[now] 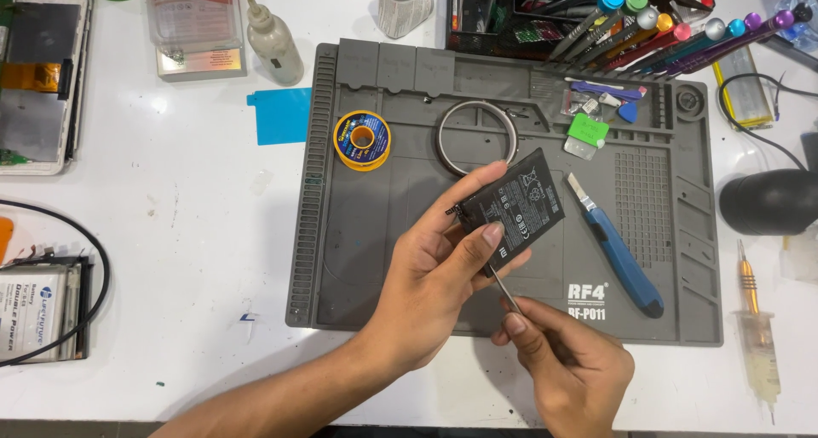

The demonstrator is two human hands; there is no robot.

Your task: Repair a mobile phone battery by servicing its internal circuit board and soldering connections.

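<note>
My left hand (439,272) holds a flat black phone battery (515,206) above the grey repair mat (358,259), thumb pressed on its near edge and fingers behind it. My right hand (567,365) pinches thin metal tweezers (505,290), whose tip points up to the battery's lower left edge, just under my left thumb. Both hands sit over the mat's front middle.
On the mat lie a blue utility knife (618,259), a yellow solder spool (362,140), a metal ring (477,137) and small picks (609,97). Screwdrivers (673,29) stand at the back right. A glue bottle (274,42), opened phone (38,80) and syringe (758,336) lie around.
</note>
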